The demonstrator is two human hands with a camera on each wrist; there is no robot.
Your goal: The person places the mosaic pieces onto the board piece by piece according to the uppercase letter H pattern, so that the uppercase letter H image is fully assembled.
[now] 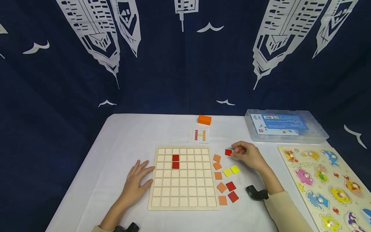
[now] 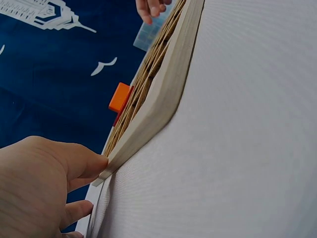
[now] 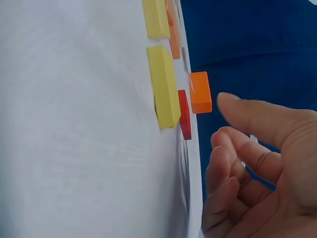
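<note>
A square wooden grid board (image 1: 183, 182) lies on the white table, with two red square tiles (image 1: 175, 165) one above the other in its upper part. My left hand (image 1: 136, 180) rests at the board's left edge, fingers spread, and its thumb meets the rim (image 2: 143, 131) in the left wrist view. Right of the board, my right hand (image 1: 247, 156) hovers beside a loose red tile (image 1: 228, 152). In the right wrist view the thumb and loosely bent fingers (image 3: 257, 114) stand apart with nothing between them, and the red tile (image 3: 184, 115) lies beyond a yellow tile (image 3: 164, 89).
Several orange tiles (image 1: 218, 176), two yellow tiles (image 1: 235, 169) and two more red tiles (image 1: 233, 196) lie right of the board. Behind it are a pattern card (image 1: 198, 135) and an orange block (image 1: 204, 120). A plastic case (image 1: 285, 127) and an animal puzzle board (image 1: 327, 187) occupy the right side.
</note>
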